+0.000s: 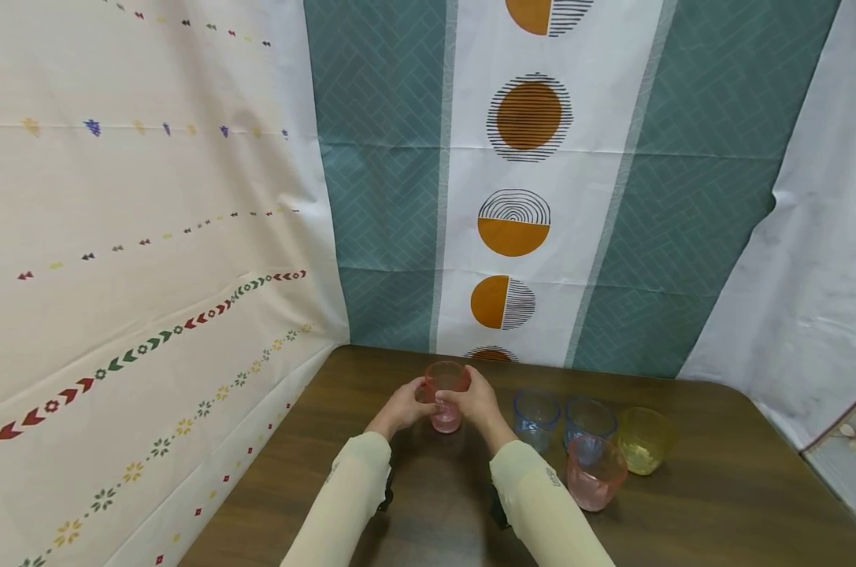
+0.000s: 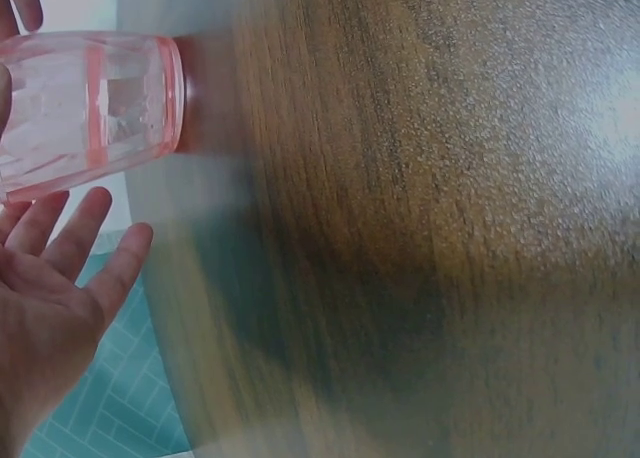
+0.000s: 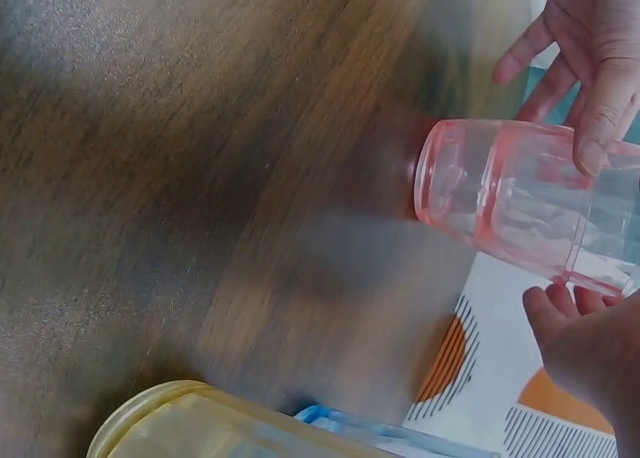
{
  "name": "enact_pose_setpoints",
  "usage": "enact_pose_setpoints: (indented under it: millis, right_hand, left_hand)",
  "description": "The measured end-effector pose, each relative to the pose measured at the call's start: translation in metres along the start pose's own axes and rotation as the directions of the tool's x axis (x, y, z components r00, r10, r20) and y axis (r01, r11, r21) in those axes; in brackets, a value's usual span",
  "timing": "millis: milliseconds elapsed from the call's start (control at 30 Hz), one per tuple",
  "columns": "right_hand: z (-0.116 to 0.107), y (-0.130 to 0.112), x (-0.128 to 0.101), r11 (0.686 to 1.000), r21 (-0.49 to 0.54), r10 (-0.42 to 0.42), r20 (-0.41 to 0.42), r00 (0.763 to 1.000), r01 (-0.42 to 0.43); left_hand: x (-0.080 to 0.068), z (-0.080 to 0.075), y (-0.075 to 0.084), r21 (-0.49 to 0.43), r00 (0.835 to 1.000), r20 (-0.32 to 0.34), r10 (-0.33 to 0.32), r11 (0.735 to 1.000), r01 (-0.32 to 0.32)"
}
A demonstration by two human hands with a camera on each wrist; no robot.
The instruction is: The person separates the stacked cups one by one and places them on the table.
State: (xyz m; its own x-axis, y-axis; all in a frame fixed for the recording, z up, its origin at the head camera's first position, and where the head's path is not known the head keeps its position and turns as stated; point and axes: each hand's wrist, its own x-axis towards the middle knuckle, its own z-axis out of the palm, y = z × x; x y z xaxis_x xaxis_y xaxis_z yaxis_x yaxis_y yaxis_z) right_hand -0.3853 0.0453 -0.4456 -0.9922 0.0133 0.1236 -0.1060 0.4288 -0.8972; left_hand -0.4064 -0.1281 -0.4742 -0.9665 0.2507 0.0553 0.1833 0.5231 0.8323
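Note:
Toward the back of the table, a clear pink cup (image 1: 446,421) stands upright between both hands. It looks tall, and an inner ring shows partway up in the wrist views, as if one cup sits inside another. My left hand (image 1: 405,408) holds it from the left, thumb across the near side, some fingers spread behind. From the right, my right hand (image 1: 479,403) grips the upper part, fingertips (image 3: 560,300) against its side. Whether the base touches the wood cannot be told.
To the right stand two blue cups (image 1: 536,425) (image 1: 589,421), a yellow cup (image 1: 642,445) and another pink cup (image 1: 594,476), close together on the brown wooden table (image 1: 718,488). Patterned cloth (image 1: 385,197) hangs behind the table and along its left side.

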Motion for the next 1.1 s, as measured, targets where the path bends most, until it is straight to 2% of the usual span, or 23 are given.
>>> enact_pose_setpoints:
  millis: [667,767,900,1100]
  right_hand:
    - [-0.0035,-0.0057,-0.0036,0.994,-0.107,-0.011,-0.029,1.000,0.007]
    - [-0.0029,-0.0056,-0.0034,0.997,-0.079,0.014,-0.026,1.000,-0.016]
    - [-0.0021,-0.0052,-0.0018,0.999,-0.043,0.016,-0.006,1.000,-0.016]
    - [-0.0040,-0.0025,0.0005,0.998,-0.068,-0.015,0.018,1.000,0.016]
  left_hand:
    - [-0.0006,-0.0019,-0.0016,-0.010,0.999,0.021,-0.029,1.000,0.030]
    - [-0.0008,-0.0021,-0.0033,-0.013,0.999,0.022,-0.038,0.999,0.038]
    - [-0.0011,-0.0014,-0.0043,-0.015,1.000,0.014,-0.007,1.000,0.008]
    - [-0.0020,0.0011,-0.0031,-0.013,1.000,0.009,-0.016,1.000,0.016]
